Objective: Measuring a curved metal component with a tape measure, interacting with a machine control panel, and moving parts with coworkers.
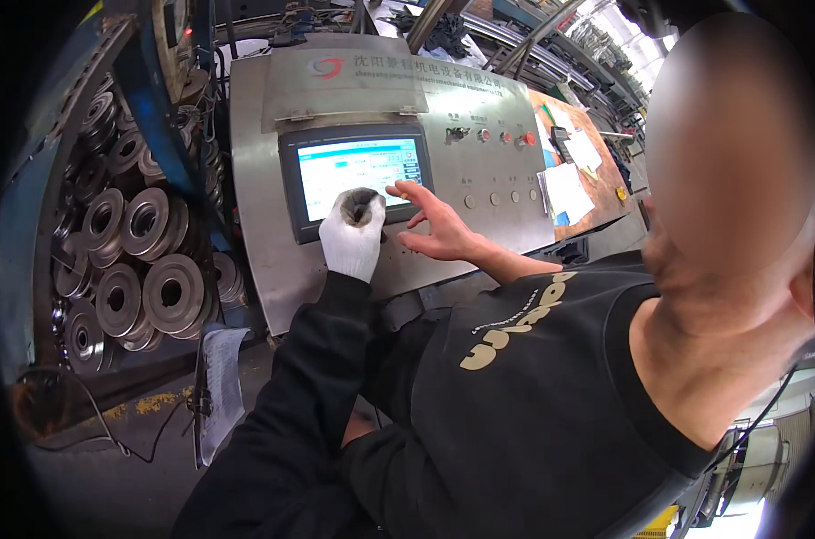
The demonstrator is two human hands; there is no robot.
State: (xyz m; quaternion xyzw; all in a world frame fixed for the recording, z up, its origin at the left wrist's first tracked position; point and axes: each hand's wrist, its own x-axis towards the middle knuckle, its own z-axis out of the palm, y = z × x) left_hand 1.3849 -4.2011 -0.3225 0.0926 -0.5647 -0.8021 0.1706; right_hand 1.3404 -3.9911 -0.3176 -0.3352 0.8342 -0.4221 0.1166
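Observation:
My left hand (pixel 353 235), in a white glove with dark soiling around its curled fingers, is raised in front of the lower part of a lit touchscreen (pixel 335 166). Its fingers are drawn together; whatever they hold, if anything, I cannot make out. Just to its right is a co-worker's bare hand (pixel 439 225), its index finger stretched toward the screen's lower right corner. The screen is set in a grey metal control panel (pixel 479 198) with switches and a red button (pixel 525 139) on its right side. My right hand does not show.
Stacked steel rings (pixel 147 225) fill a rack on the left, behind a blue frame post (pixel 165 99). A co-worker in a black sweatshirt (pixel 533 386) stands close on my right. Papers (pixel 564 189) lie on a wooden tabletop (pixel 609 193) beyond the panel.

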